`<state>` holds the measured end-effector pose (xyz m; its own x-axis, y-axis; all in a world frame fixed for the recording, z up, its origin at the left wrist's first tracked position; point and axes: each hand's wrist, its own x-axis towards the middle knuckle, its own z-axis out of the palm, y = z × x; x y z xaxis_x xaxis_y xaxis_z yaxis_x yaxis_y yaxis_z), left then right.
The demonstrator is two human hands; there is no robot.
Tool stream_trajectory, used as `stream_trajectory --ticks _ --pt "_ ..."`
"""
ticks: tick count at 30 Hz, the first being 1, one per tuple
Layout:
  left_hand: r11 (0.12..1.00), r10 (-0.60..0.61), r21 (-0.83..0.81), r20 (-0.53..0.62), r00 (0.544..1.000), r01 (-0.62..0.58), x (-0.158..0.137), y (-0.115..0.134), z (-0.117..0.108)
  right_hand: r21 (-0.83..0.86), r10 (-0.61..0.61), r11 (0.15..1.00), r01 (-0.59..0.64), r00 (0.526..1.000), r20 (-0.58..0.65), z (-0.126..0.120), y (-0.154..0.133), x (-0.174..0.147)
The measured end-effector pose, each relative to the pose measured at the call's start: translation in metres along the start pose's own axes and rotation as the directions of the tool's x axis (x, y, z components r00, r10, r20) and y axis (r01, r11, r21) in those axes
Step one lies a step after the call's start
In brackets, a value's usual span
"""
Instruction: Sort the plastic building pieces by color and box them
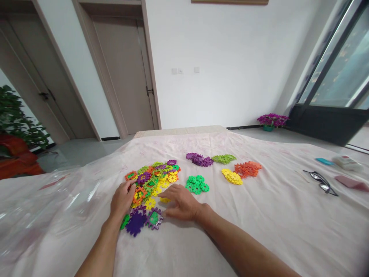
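Observation:
A mixed pile of plastic interlocking building pieces (152, 181) lies before me, in purple, orange, yellow, lime and green. Against the pile's left edge rests my left hand (122, 198), its fingers loosely bent and holding nothing I can see. My right hand (181, 202) reaches in from the right, thumb and fingers apart. A yellow flower-shaped piece (165, 200) lies by its fingertips, partly covered. Close to its thumb is a purple square piece (150, 222) over a green one. A solid dark purple piece (136, 224) lies at the pile's near end.
Single-colour groups lie beyond: purple pieces (200, 159), lime pieces (224, 159), orange pieces (248, 169), yellow flower pieces (232, 177) and green flower pieces (197, 184). Glasses (321, 182) lie at the right. Clear plastic sheeting (57, 207) covers the cloth at left.

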<state>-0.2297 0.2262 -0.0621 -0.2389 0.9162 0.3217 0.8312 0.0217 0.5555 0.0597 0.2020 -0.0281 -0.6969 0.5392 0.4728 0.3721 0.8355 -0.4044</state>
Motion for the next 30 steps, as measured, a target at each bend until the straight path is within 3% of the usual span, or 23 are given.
stream_trajectory --ticks 8,11,16,19,23,30 --pt "1.000 -0.001 0.018 -0.010 1.000 0.001 0.000 0.000 0.000 0.011 -0.159 0.987 0.159 0.975 0.154 0.009 -0.012 0.001" --pt "1.000 -0.002 0.011 -0.002 1.000 0.002 0.000 0.000 0.000 0.026 -0.187 0.982 0.186 0.969 0.161 0.010 -0.013 0.001" --pt "1.000 -0.009 -0.001 -0.008 1.000 0.009 0.000 0.001 0.000 -0.021 -0.128 0.991 0.130 0.990 0.053 0.006 -0.009 0.000" --pt "1.000 0.000 0.001 -0.008 1.000 0.000 0.000 0.000 0.000 0.034 0.045 0.999 -0.041 0.990 -0.130 0.000 0.003 -0.003" --pt "1.000 -0.016 -0.004 0.001 1.000 0.016 0.001 -0.002 0.001 0.136 0.335 0.942 -0.307 0.877 -0.344 -0.008 0.036 -0.007" --pt "1.000 -0.015 -0.015 -0.009 1.000 0.015 0.001 -0.002 0.002 0.266 0.548 0.819 -0.509 0.556 -0.625 -0.024 0.098 -0.011"
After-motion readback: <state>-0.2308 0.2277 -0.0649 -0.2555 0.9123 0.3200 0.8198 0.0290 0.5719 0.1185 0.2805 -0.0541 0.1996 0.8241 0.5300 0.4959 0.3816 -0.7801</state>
